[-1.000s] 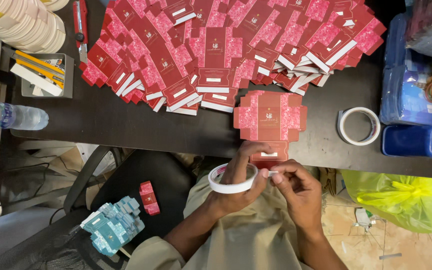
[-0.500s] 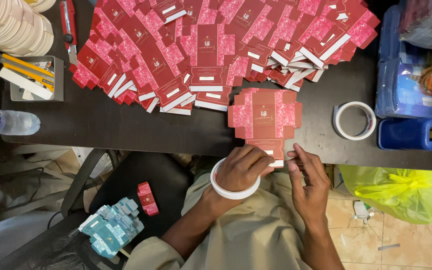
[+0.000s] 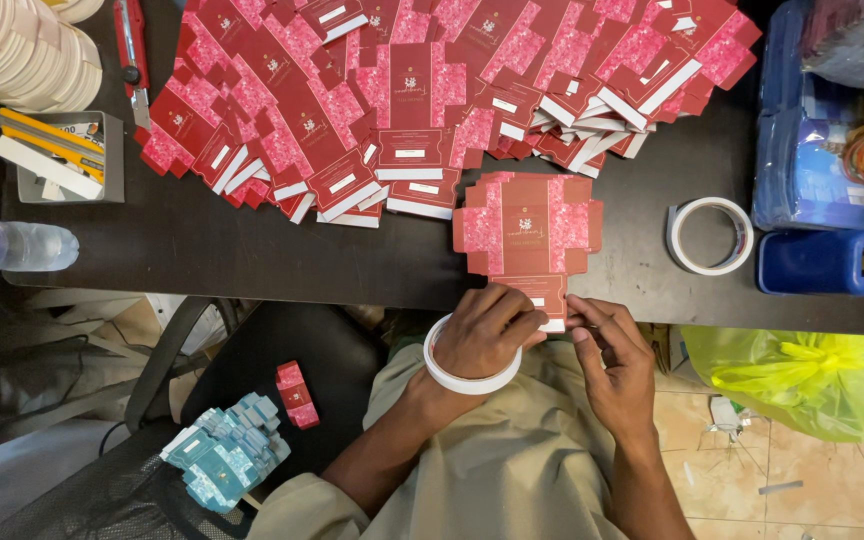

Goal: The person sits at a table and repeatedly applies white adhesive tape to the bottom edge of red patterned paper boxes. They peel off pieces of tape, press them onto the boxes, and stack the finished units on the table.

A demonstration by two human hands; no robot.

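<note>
Taping the bottom flap of flat red-and-pink carton blank (image 3: 527,235) at bench (image 3: 252,255) edge: left hand (image 3: 487,335) fingers pressing flap (white tape ring (image 3: 467,378) on wrist), right hand (image 3: 612,360) fingers pinching strip end; next, likely firm press-down.

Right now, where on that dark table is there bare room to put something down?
A bare strip of table runs along the near edge, between the water bottle and the flat box. A smaller patch lies between that box and the tape roll. The far side is crowded with red flat boxes.
</note>
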